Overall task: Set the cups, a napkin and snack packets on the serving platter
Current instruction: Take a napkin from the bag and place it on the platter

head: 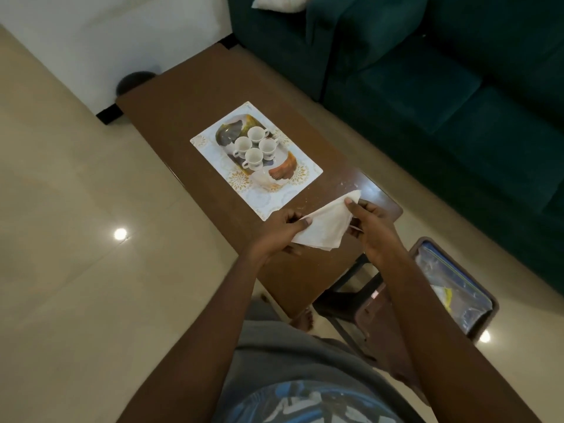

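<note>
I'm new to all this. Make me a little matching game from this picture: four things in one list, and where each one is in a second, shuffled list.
Things
1. cups
2. napkin
3. serving platter
4. plastic bag

Places
A. held between the left hand and the right hand
B. lying on the stool beside the table
C. standing close together on the serving platter
D. resting on the placemat

Pairs: 1-C, 2-A, 3-D, 4-B
</note>
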